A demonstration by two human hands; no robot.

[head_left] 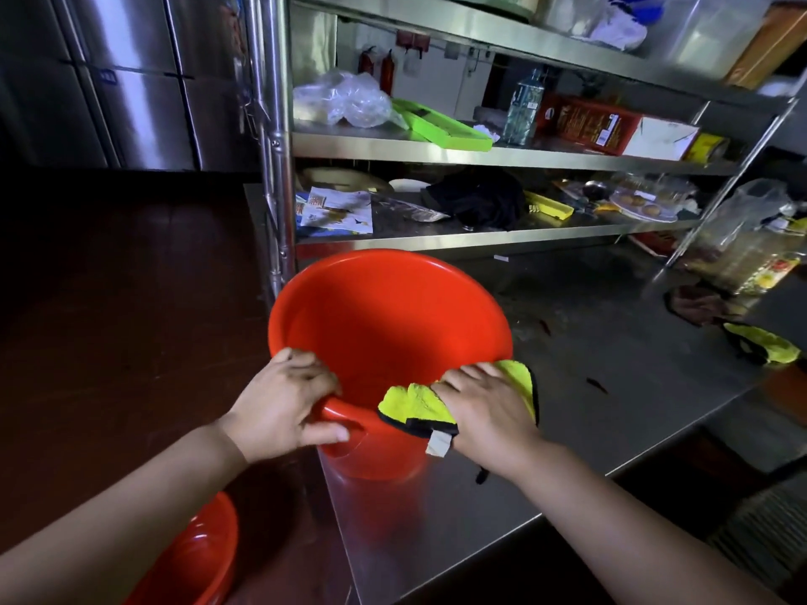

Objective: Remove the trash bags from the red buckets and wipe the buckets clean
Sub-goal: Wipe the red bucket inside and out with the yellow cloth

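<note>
Wiping step in hand, judging by the bare interior: no trash bag visible in the red bucket (388, 325) standing on the near left corner of the steel counter (611, 364). Left hand (284, 399) clamped on the near rim, fingers curled over the lip and thumb on the outer wall, steadying. Right hand (484, 408) pressing a yellow cloth (415, 403) against the near right rim, fingers spread fairly flat over it, thumb hidden beneath, so a firm pinch cannot be told. Next move probably a sweep of the cloth along the rim and down the inner wall, with the left hand holding against the push, since light plastic on smooth steel will likely slide. Bucket: glossy, hard, round, tapering downward, rolled lip. Cloth: plush microfibre, dark-edged, with a small pale tag hanging at its near side. Counter: brushed metal, stained in places. 1 more red bucket (196, 556) low at near left, only partly in view, contents not discernible. Second yellow cloth (764, 344) lying far right on the counter; cluttered steel shelves (480, 155) behind.
</note>
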